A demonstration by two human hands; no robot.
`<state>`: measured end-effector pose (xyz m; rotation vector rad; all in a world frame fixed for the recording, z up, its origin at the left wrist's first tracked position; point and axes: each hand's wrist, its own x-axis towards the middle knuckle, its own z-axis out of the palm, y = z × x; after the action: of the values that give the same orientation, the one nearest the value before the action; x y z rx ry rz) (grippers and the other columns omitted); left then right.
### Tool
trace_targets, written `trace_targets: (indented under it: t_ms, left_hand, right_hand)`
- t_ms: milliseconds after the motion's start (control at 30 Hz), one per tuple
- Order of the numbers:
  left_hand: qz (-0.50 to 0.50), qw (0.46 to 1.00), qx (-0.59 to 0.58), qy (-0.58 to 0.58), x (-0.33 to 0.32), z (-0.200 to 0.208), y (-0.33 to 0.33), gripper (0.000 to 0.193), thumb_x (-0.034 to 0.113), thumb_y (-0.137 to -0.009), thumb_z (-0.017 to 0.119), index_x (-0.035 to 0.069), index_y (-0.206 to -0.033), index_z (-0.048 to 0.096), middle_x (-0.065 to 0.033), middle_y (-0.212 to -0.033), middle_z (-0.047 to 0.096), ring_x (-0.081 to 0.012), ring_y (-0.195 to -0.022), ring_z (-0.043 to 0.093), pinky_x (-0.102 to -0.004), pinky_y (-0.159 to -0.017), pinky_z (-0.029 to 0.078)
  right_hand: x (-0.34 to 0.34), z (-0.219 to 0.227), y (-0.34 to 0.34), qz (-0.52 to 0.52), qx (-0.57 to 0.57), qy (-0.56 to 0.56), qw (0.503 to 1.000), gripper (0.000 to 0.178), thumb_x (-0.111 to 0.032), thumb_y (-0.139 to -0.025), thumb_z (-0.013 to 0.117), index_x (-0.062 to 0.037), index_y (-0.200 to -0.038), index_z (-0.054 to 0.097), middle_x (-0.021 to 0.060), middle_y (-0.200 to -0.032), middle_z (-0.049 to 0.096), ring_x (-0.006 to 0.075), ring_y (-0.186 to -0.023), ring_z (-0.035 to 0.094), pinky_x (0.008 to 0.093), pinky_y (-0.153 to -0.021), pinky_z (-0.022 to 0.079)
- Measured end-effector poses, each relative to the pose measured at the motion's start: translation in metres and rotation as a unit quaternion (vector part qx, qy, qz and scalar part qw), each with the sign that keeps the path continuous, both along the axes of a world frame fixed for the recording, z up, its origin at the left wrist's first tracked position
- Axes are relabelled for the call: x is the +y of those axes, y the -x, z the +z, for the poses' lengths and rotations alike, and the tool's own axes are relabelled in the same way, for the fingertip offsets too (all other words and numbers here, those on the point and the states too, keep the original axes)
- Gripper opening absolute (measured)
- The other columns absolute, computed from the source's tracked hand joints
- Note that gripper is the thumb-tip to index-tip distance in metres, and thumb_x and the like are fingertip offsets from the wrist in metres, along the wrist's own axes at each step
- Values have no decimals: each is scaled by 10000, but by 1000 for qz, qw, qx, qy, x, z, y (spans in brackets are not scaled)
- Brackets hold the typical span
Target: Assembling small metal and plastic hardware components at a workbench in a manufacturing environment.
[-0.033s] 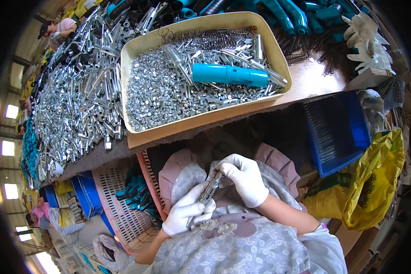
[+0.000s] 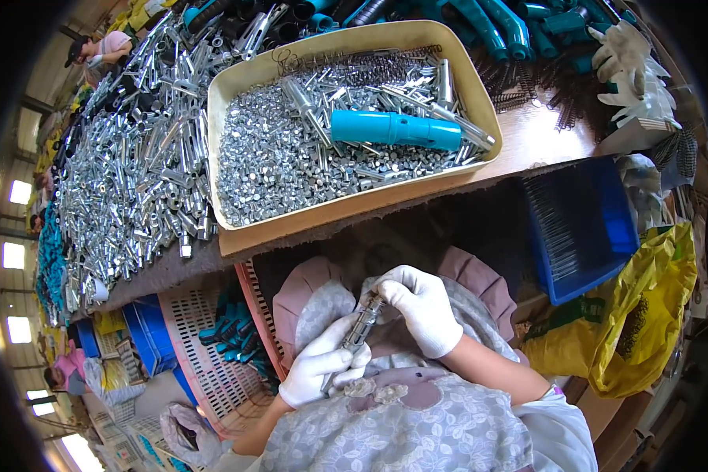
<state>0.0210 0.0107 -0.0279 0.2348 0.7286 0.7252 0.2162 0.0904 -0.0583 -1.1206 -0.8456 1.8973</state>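
Note:
Above my lap I hold a slim metal tube-shaped part (image 2: 359,327), tilted with its upper end to the right. My left hand (image 2: 321,364), in a white glove, is wrapped round its lower length. My right hand (image 2: 425,311), gloved too, pinches at its upper end, where thumb and fingertips meet. Something small and brownish shows there, too small to make out. Past my hands, a cream tray (image 2: 222,206) on the bench holds many small metal pieces (image 2: 267,157), dark coil springs (image 2: 377,69) and a teal tube (image 2: 396,130) lying across them.
Left of the tray is a heap of shiny metal parts (image 2: 134,173). Teal tubes (image 2: 492,27), loose springs (image 2: 566,102) and white gloves (image 2: 633,71) lie at the back right. A blue bin (image 2: 598,244), a yellow sack (image 2: 645,307) and a pink crate (image 2: 204,338) stand lower down.

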Motion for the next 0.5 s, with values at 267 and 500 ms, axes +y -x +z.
trace_targets:
  t_ms: [267,500]
  left_hand:
    - [12,1000,15,14,1,1,0,738,105,-900,514,48,-1554,177,-97,-947,485,-109,-656,422,-198,-585,343]
    - [15,1000,-18,15,2,-1,-1,766,172,-902,563,53,-1554,181,-88,-932,476,-105,-649,410,-192,-581,337]
  right_hand:
    - [4,2,0,14,-21,1,1000,200,-166,-976,586,13,-1023,660,56,-895,684,94,-747,625,248,-676,525]
    - [3,-3,0,35,-27,-36,998,192,-138,-1006,521,8,-1055,635,86,-973,699,123,-850,655,265,-741,542]
